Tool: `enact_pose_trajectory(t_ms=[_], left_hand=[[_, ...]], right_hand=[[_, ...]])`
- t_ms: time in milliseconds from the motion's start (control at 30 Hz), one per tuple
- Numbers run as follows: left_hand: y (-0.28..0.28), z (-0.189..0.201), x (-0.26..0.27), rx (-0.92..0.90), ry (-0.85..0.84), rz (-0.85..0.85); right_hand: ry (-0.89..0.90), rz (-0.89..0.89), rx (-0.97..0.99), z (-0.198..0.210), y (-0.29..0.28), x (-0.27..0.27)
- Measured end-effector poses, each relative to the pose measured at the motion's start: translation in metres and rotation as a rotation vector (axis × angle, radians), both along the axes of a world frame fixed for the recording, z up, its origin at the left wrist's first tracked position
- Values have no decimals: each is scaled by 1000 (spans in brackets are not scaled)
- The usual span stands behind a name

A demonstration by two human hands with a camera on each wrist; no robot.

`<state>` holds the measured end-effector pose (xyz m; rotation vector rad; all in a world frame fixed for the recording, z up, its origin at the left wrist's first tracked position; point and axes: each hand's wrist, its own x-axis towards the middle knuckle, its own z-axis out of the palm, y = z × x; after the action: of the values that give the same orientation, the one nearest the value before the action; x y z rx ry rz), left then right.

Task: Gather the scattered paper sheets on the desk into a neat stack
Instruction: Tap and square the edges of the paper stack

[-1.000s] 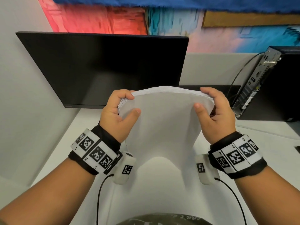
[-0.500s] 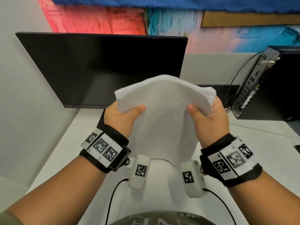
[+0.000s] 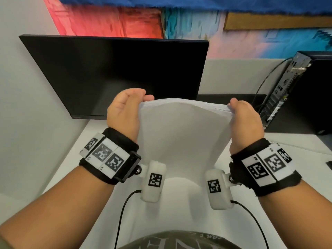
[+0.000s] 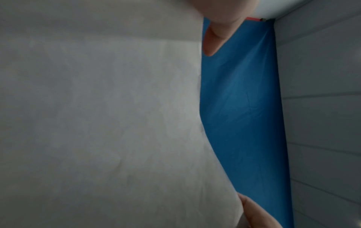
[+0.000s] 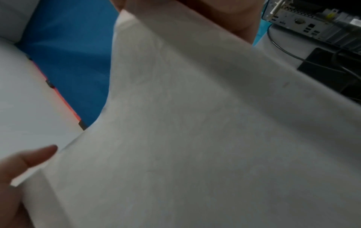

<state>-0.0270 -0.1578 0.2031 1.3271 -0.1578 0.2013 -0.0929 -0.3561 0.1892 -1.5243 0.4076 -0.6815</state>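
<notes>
Upright in front of the monitor [image 3: 115,72], the sheets [image 3: 179,137] are standing on end, probably for squaring their edges. Left hand [image 3: 124,112] and right hand [image 3: 246,121] are each curling over a top corner, gripping it. Half a second earlier they were clasping the sides lower down, thumbs in front.

White paper [image 4: 97,123] fills most of the view. A fingertip [image 4: 212,43] touches its edge at the top. Behind it hangs a blue cloth [image 4: 244,108], beside a grey wall [image 4: 322,108].
</notes>
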Motion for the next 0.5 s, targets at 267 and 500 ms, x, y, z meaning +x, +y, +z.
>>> enact_pose_trajectory(t_ms=[267, 500], left_hand=[[3, -9, 13, 94, -34, -58], [-1, -44, 12, 248, 132, -127]], right_hand=[[3, 146, 145, -1, -3, 1], [-74, 207, 116, -28, 14, -8]])
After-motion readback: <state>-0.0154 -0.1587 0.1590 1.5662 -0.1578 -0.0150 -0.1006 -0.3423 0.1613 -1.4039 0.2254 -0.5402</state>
